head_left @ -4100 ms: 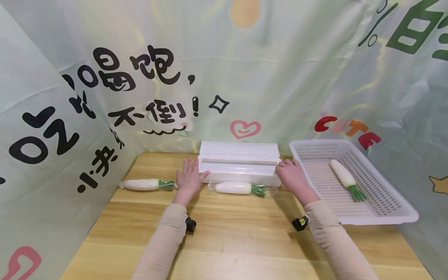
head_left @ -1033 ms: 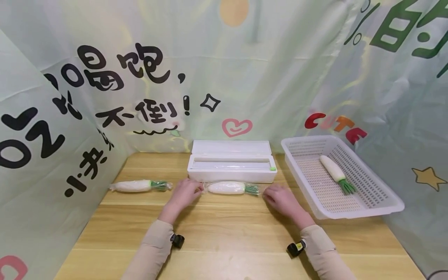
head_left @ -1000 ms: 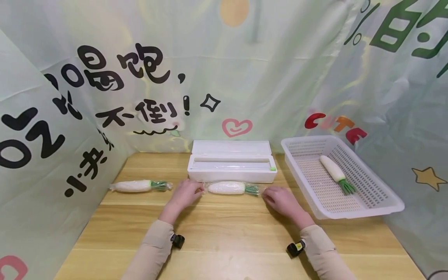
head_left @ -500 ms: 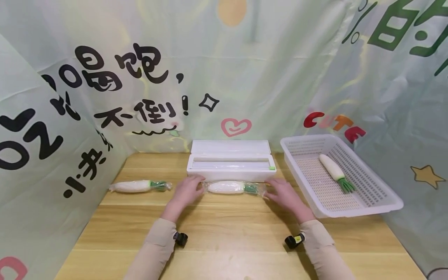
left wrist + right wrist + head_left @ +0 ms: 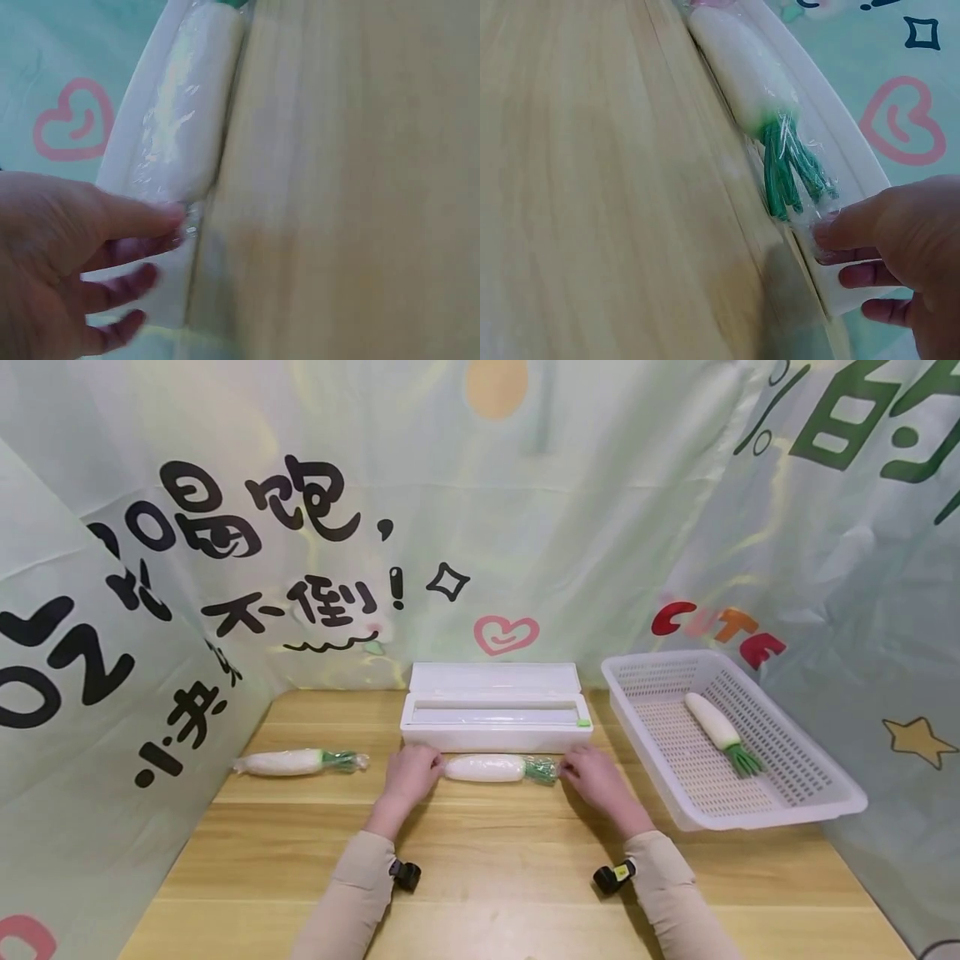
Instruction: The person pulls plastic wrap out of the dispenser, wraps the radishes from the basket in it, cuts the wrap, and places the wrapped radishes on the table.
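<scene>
A white radish [image 5: 486, 768] with green leaf stalks lies wrapped in clear plastic film, just in front of the white cling film box [image 5: 497, 739]. At its root end, my left hand [image 5: 412, 774] pinches the gathered film between thumb and forefinger, as the left wrist view shows with the film end [image 5: 192, 219]. My right hand [image 5: 596, 779] pinches the film beyond the green stalks [image 5: 784, 176] at the other end. In both wrist views the remaining fingers are loosely bent. Another wrapped radish [image 5: 283, 762] lies to the left of my left hand.
A white perforated basket [image 5: 780, 820] stands at the right with an unwrapped radish [image 5: 712, 720] inside. The box lid [image 5: 495, 677] is raised against the printed curtain behind, and a green slider [image 5: 582, 723] sits on the box. Wooden table [image 5: 487, 877] stretches toward me.
Earlier my hands were at the ends of the cling film box; they came down to the wrapped radish. Half a second ago the fingers were more spread; now they pinch both film ends.
</scene>
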